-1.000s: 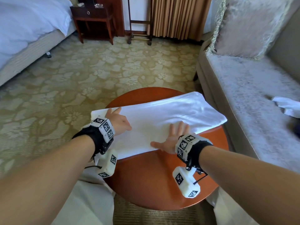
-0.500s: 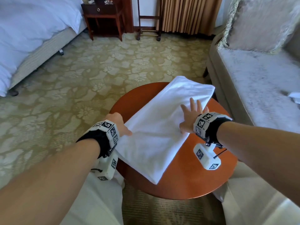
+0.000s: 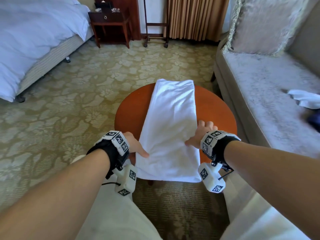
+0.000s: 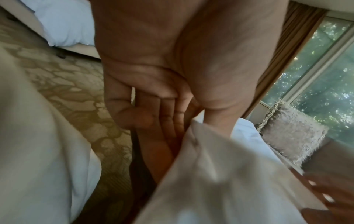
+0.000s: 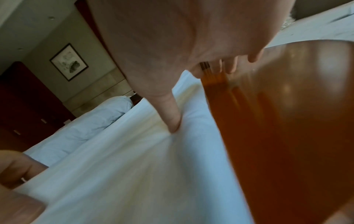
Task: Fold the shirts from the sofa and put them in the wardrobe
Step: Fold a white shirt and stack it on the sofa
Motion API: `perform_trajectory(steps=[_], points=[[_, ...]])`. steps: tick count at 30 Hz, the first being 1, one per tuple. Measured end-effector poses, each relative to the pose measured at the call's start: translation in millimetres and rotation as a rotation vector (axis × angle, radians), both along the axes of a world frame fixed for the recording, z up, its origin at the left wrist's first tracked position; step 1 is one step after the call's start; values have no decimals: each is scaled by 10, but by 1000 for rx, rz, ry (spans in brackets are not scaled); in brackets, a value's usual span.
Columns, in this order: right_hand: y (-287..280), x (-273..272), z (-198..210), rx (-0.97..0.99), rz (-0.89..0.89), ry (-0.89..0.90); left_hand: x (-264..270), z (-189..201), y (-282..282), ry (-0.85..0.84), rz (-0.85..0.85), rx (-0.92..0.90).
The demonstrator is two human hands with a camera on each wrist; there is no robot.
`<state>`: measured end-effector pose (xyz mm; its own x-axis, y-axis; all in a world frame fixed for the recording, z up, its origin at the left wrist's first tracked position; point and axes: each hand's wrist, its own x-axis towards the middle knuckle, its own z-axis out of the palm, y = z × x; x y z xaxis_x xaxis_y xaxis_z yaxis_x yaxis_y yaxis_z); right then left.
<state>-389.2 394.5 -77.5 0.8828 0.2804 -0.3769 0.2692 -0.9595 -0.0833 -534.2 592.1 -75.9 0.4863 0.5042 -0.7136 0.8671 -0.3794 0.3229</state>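
Note:
A folded white shirt [image 3: 171, 129] lies lengthwise on the round wooden table [image 3: 218, 110], and its near end hangs over the table's front edge. My left hand [image 3: 138, 149] pinches the shirt's left edge. In the left wrist view its fingers [image 4: 166, 124] lie under the fabric [image 4: 220, 181]. My right hand [image 3: 199, 134] straddles the right edge. Its thumb [image 5: 173, 121] presses on the cloth [image 5: 143, 166], and its fingers [image 5: 230, 66] touch the table [image 5: 287, 121] beside it. Another white shirt [image 3: 304, 99] lies crumpled on the sofa [image 3: 268, 87].
The sofa stands close on the right with a pale cushion [image 3: 259, 23] at its far end and a dark garment [image 3: 315, 120] on the seat. A bed [image 3: 34, 40], a nightstand [image 3: 110, 23] and a luggage rack [image 3: 155, 32] stand across the patterned carpet [image 3: 103, 75].
The shirt has swung from lying across the table to lying lengthwise, its near end now over the front edge. Both hands went from lying flat on it to holding its two sides.

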Motion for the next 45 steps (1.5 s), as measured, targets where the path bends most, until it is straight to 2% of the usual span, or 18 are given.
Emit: perform_trajectory(steps=[6, 8, 10, 11, 12, 13, 16, 18, 19, 20, 23, 26, 31, 35, 37, 39, 41, 45], points=[[-397, -357, -139, 57, -338, -72, -308, 79, -443, -78, 144, -210], [-442, -452, -181, 59, -382, -29, -387, 40, -510, -122, 186, -248], [-508, -497, -163, 10, -249, 105, -465, 7, -585, -178, 230, -279], [-546, -525, -137, -32, -115, 200, -501, -14, -622, -212, 254, -276], [-581, -579, -92, 20, -8, 265, -530, -30, -649, -252, 274, -257], [-630, -587, -115, 98, 18, 292, -563, -17, -684, -292, 285, -236], [-695, -741, 80, -65, 87, 287, -635, 35, -724, -375, 336, -243], [-743, -710, 234, 1, 115, 314, -664, 113, -708, -466, 398, -306], [-775, -663, 268, 79, 189, 348, -671, 164, -701, -533, 423, -317], [-818, -623, 321, 202, 157, 390, -666, 212, -691, -608, 450, -321], [-851, -599, 519, 609, -164, 506, -648, 366, -664, -772, 531, -405], [-853, -603, 736, 840, -389, 544, -626, 490, -650, -846, 550, -541], [-906, -557, 1072, 1037, -384, 656, -591, 747, -659, -1061, 634, -843], [-923, -509, 1250, 1387, -579, 770, -560, 921, -659, -1210, 651, -1036], [-934, -432, 1257, 1420, -593, 781, -508, 976, -659, -1209, 543, -983], [-946, -388, 1272, 1346, -513, 763, -436, 997, -651, -1174, 446, -847], [-937, -367, 1273, 1242, -383, 681, -352, 1000, -615, -1140, 435, -736], [-878, -278, 1220, 1160, -289, 506, -209, 1011, -547, -1078, 453, -566]])
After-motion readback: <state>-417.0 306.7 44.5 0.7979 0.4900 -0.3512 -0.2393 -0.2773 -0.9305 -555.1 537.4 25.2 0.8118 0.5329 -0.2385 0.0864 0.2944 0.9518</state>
